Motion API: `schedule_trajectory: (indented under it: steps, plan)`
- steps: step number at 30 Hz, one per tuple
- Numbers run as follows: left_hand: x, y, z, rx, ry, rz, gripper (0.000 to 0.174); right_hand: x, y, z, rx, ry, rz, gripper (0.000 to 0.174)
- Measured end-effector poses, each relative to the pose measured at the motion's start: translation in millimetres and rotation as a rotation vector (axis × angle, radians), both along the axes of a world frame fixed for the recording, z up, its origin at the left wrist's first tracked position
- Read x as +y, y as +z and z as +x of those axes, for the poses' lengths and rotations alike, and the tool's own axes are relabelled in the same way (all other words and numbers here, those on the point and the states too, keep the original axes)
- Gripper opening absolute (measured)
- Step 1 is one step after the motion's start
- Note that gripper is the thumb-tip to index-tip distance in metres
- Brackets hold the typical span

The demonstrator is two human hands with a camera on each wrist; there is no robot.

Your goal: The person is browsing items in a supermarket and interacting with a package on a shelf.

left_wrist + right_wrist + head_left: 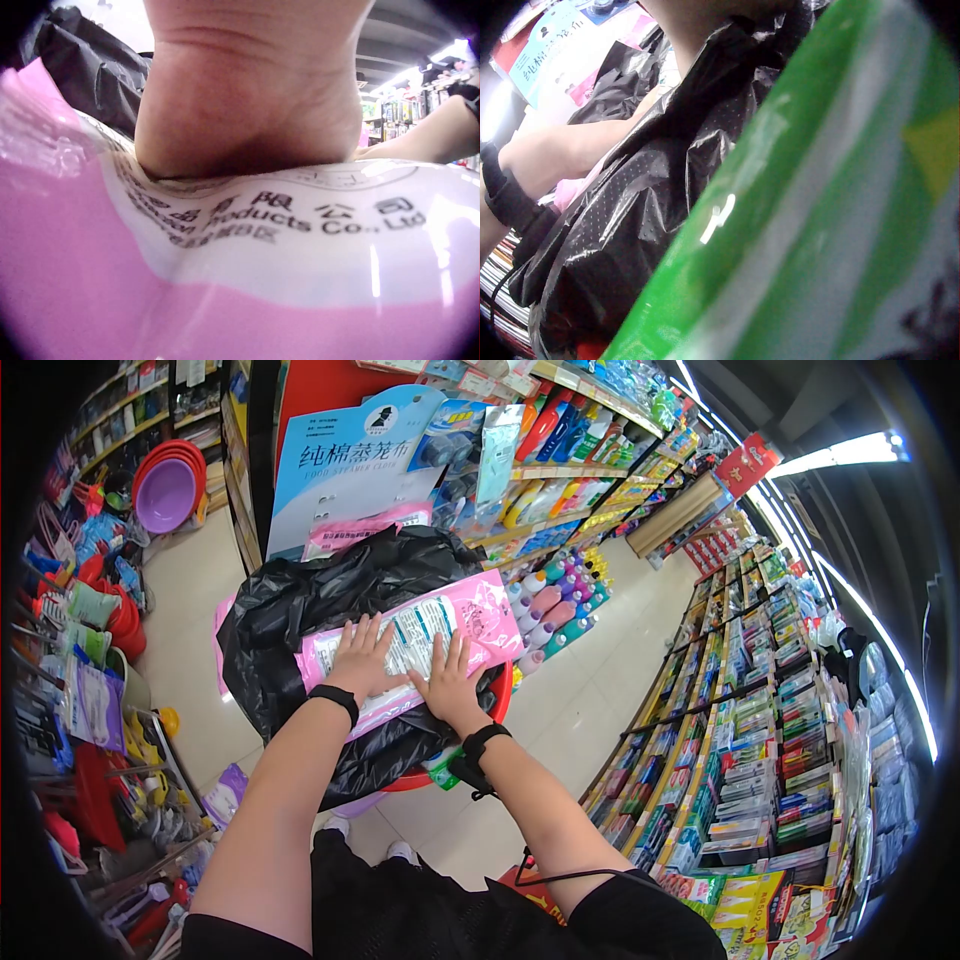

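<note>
Our left hand (362,657) and right hand (450,685) both lie flat on the pink packet (470,615), fingers straight, pressing down and gripping nothing. The packet lies on top of a crumpled black bag (290,605), which sits in a red basin (505,695).

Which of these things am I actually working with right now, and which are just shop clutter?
In hand:
- pink pack, pressed flat by left hand and right hand
- black bag under the pack

Lying about:
- red tub at the bag's edge
- blue sign
- purple basin
- bottles
- green packet
</note>
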State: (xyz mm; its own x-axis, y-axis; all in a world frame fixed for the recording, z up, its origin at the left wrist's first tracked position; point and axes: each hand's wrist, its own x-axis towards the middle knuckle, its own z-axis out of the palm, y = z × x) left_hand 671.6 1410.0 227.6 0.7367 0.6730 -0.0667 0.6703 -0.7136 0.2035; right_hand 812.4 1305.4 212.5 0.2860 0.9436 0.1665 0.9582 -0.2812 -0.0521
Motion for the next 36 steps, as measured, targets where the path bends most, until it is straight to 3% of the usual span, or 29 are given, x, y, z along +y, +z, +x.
schedule_trajectory:
  steps: [36]
  plan:
    - [1.4, 3.6, -1.9, 0.014, -0.010, -0.037, 0.092, 2.4, -2.6, -2.0, -0.042, -0.037, -0.018, 0.075]
